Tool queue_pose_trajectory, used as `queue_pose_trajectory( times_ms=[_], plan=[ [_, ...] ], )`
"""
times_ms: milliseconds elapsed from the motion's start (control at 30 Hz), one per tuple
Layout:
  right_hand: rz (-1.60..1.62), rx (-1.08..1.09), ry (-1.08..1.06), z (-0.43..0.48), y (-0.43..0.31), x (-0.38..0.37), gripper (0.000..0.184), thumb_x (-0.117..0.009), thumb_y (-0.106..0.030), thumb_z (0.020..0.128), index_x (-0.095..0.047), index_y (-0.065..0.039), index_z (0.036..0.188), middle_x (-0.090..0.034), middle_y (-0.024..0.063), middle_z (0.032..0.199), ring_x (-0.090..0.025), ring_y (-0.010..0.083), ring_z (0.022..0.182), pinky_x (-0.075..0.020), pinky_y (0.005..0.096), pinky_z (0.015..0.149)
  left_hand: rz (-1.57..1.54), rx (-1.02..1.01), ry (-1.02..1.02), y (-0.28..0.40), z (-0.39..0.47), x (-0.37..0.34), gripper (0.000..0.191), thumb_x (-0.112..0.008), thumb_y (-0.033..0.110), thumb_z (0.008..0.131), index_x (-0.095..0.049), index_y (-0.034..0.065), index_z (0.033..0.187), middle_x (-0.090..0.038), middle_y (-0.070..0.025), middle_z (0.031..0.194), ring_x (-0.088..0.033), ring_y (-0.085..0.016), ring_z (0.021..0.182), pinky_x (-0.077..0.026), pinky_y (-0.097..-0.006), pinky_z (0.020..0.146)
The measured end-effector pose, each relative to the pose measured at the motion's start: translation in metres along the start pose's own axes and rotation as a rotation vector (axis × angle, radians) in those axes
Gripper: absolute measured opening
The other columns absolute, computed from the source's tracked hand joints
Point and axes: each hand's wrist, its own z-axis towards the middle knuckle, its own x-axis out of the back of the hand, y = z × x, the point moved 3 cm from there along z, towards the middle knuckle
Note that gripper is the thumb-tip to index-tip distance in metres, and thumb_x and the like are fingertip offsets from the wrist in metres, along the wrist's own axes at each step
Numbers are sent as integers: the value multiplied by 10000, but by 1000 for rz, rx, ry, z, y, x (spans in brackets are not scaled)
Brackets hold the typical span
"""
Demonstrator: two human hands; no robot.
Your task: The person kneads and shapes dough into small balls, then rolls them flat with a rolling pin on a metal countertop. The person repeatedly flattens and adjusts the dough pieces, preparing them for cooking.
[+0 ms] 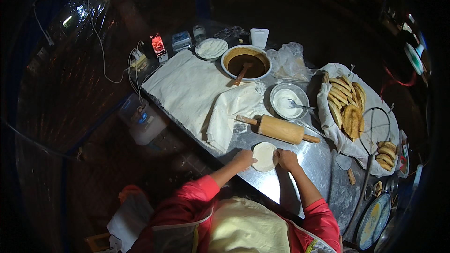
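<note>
A flat round of pale dough (265,157) is held by its two sides over the metal worktop (242,147). My left hand (245,159) grips its left edge and my right hand (286,159) its right edge. Just beyond lies a wooden rolling pin (281,129), floury at its left handle. A bowl of white powder (289,101) with a metal spoon (299,105) stands behind the pin. Farther back, a white basin of brown sauce (246,64) holds a brown spatula (242,73). A floury white cloth (190,88) covers the left of the worktop, one corner folded over.
A cloth-lined tray (378,126) of browned flatbreads (352,121) stands at the right, with a scraper (351,175) near it. Along the back are a bowl of flour (211,49), a digital scale (181,40), a plastic bag (290,61) and a lit phone (158,45) beside cables.
</note>
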Motion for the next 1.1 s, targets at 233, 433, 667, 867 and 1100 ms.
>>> queue_pose_trajectory(
  times_ms=[233, 433, 667, 867, 1100],
  plan=[
    [59, 5, 36, 1, 0, 4, 462, -417, -472, 951, -639, -72, 1020, -682, 210, 904, -668, 386, 836, -521, 494, 739, -43, -23, 27, -5, 1, -2, 456, -638, 357, 861, -631, -85, 748, -620, -160, 575, -628, -280, 459, -525, -389, 460],
    [-43, -70, -64, 4, 0, -1, 456, -423, -470, 947, -639, -74, 1009, -684, 198, 890, -668, 380, 831, -523, 488, 725, 3, -1, 50, -11, 5, -1, 441, -628, 339, 867, -632, -83, 738, -623, -174, 569, -633, -293, 469, -534, -400, 479],
    [-6, 6, -19, 8, -2, -3, 430, -428, -453, 944, -642, -87, 1010, -688, 190, 879, -669, 376, 823, -521, 491, 727, 86, -12, 181, -10, 4, 4, 446, -626, 345, 871, -633, -82, 741, -612, -168, 542, -633, -285, 470, -532, -395, 485],
    [17, 8, 20, 8, -6, 1, 414, -430, -445, 946, -654, -102, 1008, -688, 190, 886, -667, 383, 828, -518, 497, 737, -39, -41, 30, -7, 4, 2, 453, -622, 349, 872, -626, -84, 738, -606, -158, 530, -639, -276, 480, -535, -396, 493],
    [13, -18, -7, 12, -4, -1, 413, -442, -440, 940, -653, -87, 983, -684, 202, 888, -663, 387, 842, -515, 502, 746, -11, 37, 43, -7, 2, 5, 474, -610, 367, 877, -626, -56, 662, -611, -145, 538, -641, -264, 477, -541, -385, 518]
  ],
)
